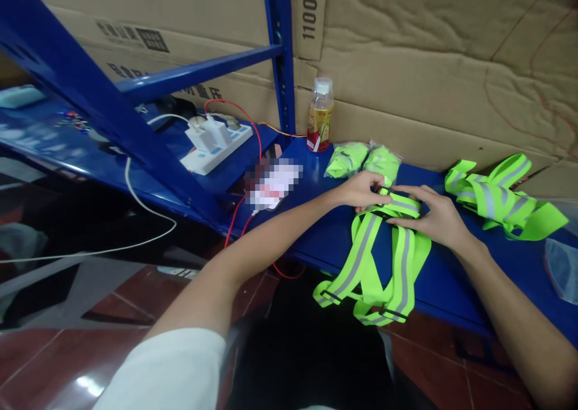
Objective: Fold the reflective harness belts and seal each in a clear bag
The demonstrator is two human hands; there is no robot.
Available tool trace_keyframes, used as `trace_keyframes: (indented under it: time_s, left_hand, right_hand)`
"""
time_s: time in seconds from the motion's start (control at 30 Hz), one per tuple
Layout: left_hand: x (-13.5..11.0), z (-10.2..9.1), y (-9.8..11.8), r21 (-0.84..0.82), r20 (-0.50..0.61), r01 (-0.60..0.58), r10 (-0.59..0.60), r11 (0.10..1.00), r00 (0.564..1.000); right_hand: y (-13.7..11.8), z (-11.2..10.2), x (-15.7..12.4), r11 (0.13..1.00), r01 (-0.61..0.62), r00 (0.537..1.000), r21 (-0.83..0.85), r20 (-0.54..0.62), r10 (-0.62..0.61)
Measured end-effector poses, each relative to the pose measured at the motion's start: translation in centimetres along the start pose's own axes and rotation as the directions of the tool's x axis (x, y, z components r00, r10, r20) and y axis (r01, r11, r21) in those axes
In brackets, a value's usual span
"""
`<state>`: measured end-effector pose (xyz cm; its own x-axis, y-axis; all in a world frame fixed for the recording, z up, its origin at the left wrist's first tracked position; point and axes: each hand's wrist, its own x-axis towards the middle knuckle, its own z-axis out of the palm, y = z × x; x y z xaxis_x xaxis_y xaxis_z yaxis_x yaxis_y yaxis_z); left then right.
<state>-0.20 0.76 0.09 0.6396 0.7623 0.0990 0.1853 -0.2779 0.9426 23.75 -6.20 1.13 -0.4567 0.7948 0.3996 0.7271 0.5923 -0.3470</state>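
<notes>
A neon-yellow reflective strap vest (401, 259) with grey stripes lies on the blue shelf, its looped ends and black slider buckles hanging over the front edge. My left hand (361, 190) is closed on its upper end, fingers pinching near a black buckle (383, 193). From the other side, my right hand (438, 217) grips the folded straps between thumb and fingers. Just behind my left hand sit two bagged neon-yellow bundles (347, 159), (382, 162). Another loose reflective strap vest (501, 199) rests to the right of my right hand.
A drink bottle (320, 116) stands at the back against cardboard (428, 85). Left of my hands lies a phone, partly blurred out, on a charging cable (246, 223). A power strip (217, 151) with chargers sits beyond the blue rack post (112, 115). A clear bag (562, 268) lies far right.
</notes>
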Motion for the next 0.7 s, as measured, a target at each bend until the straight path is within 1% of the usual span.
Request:
trace_keyframes:
  time_s: [0.13,0.23,0.3,0.37,0.5,0.6,0.7]
  left_hand:
    - [-0.08,-0.16,0.16,-0.029,0.026,-0.008,0.009,1.0,1.0]
    - [-0.21,-0.46,0.28,-0.008,0.019,-0.045,0.045,0.999,0.999]
    - [-0.22,-0.66,0.26,0.019,0.019,-0.072,0.072,0.997,0.997]
    - [-0.15,-0.8,0.15,0.043,0.012,-0.095,0.095,0.995,0.995]
    - [0.05,-0.83,-0.01,0.065,0.004,-0.117,0.117,0.991,0.993]
    - [0.01,-0.71,-0.01,0.085,-0.01,-0.117,0.118,0.989,0.993]
    - [-0.16,-0.61,-0.03,0.068,-0.04,-0.144,0.147,0.987,0.988]
  right_hand:
    - [0.72,-0.13,0.07,0.984,-0.016,0.999,-0.176,-0.04,0.009]
    - [1.01,0.02,0.15,0.971,-0.021,0.998,-0.236,-0.064,0.006]
    - [0.91,0.19,0.17,0.971,-0.029,0.995,-0.236,-0.095,0.006]
    - [0.72,0.32,0.18,0.977,-0.062,0.991,-0.203,-0.126,0.037]
    - [0.6,0.48,0.18,0.974,-0.163,0.982,-0.155,-0.119,0.145]
    - [0.68,0.58,0.24,0.965,-0.199,0.977,-0.172,-0.114,0.182]
    - [0.54,0.63,0.32,0.959,-0.25,0.964,-0.132,-0.123,0.234]
